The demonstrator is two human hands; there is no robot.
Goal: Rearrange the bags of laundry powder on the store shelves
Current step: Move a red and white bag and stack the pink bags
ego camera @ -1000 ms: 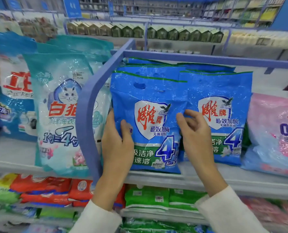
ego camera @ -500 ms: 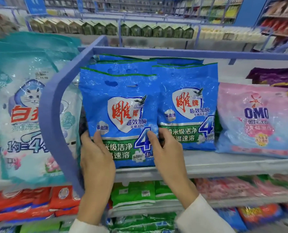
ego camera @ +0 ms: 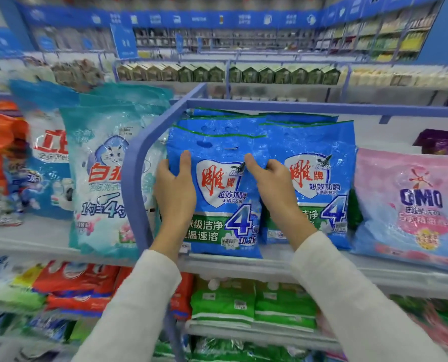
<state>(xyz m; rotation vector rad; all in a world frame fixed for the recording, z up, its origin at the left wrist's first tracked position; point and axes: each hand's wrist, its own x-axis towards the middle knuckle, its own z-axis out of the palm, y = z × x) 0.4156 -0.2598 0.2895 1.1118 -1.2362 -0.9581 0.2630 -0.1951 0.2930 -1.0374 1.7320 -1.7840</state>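
A blue bag of laundry powder with a red-and-white shield label stands upright at the front left of a purple-railed shelf. My left hand grips its left edge, thumb on the front. My right hand grips its right edge, thumb over the front. More blue bags stand behind it, and a second stack of blue bags stands just to its right, partly hidden by my right hand.
A purple rail curves down left of the bag. Beyond it stand a teal cat-label bag and other bags. A pink OMO bag leans at the right. Red and green bags fill the lower shelves.
Both hands have slid up from the bag's lower part to its upper edges. The view has tilted up, showing more of the store behind.
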